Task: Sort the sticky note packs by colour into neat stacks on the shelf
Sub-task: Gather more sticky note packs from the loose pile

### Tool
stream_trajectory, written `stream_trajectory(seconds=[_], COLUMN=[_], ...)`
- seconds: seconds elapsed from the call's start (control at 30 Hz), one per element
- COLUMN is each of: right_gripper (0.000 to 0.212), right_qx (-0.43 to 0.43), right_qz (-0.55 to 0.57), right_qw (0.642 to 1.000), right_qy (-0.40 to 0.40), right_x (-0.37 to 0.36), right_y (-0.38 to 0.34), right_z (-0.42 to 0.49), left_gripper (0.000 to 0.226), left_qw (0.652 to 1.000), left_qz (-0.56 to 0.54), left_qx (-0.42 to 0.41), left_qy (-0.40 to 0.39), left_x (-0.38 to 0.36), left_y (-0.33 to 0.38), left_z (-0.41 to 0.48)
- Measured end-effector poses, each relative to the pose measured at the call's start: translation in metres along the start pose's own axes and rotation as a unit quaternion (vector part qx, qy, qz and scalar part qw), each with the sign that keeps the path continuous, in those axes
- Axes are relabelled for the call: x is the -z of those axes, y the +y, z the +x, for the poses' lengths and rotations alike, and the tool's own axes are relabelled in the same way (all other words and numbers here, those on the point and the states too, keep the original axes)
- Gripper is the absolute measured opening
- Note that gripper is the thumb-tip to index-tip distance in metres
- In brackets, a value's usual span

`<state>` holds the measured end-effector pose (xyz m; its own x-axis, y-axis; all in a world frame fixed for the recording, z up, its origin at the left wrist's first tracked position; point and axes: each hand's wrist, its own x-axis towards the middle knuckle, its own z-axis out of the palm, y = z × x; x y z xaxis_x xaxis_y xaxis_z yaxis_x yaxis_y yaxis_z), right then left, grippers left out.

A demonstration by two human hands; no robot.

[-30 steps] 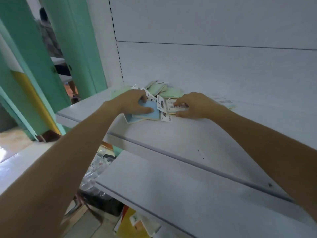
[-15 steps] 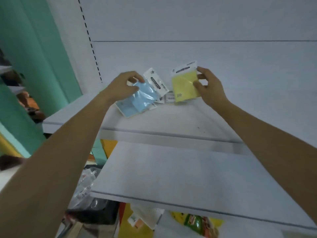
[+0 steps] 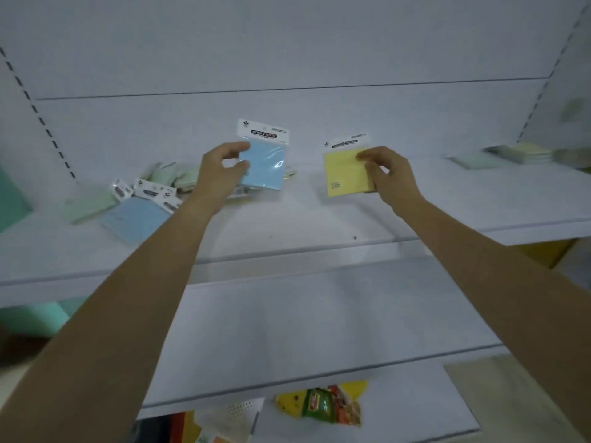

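Shop interior. You face white metal retail shelving (image 3: 287,225) with slotted uprights (image 3: 38,119); loose carded sticky note packs with hang-tab headers (image 3: 144,199) lie on it, and a bright yellow-green snack packet (image 3: 319,407) sits on a lower tier.

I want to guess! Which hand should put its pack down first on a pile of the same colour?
Probably the left hand. Its blue pack has another blue pack lying just left on the shelf. The right hand holds a yellow pack, far from the blurry stacks.
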<state>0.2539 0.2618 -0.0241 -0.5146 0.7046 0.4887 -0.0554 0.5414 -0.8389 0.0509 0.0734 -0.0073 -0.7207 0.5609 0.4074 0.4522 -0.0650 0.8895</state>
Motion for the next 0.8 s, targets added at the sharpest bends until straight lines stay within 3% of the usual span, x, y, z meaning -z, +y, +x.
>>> stream_trajectory(seconds=[0.23,0.47,0.63,0.8], right_gripper=[0.025,0.043,0.044,0.041], right_qx=[-0.088,-0.138,-0.152,-0.130], right_qz=[-0.027,-0.040,-0.038,-0.105], right_qw=[0.995,0.990,0.988,0.986], right_qy=[0.044,-0.005,0.002,-0.023], right_x=[0.123,0.267,0.332,0.365], right_y=[0.039,0.075,0.101,0.129], right_z=[-0.005,-0.003,0.009,0.034], left_gripper=[0.042,0.047,0.048,0.049], left_qw=[0.996,0.992,0.991,0.990], left_qz=[-0.050,-0.085,-0.097,-0.085], left_qx=[0.029,0.052,0.069,0.097], left_qy=[-0.074,-0.077,-0.066,-0.054], left_x=[-0.141,-0.278,-0.340,-0.375], left_y=[0.032,0.069,0.083,0.084], left_z=[-0.013,-0.027,-0.027,-0.007])
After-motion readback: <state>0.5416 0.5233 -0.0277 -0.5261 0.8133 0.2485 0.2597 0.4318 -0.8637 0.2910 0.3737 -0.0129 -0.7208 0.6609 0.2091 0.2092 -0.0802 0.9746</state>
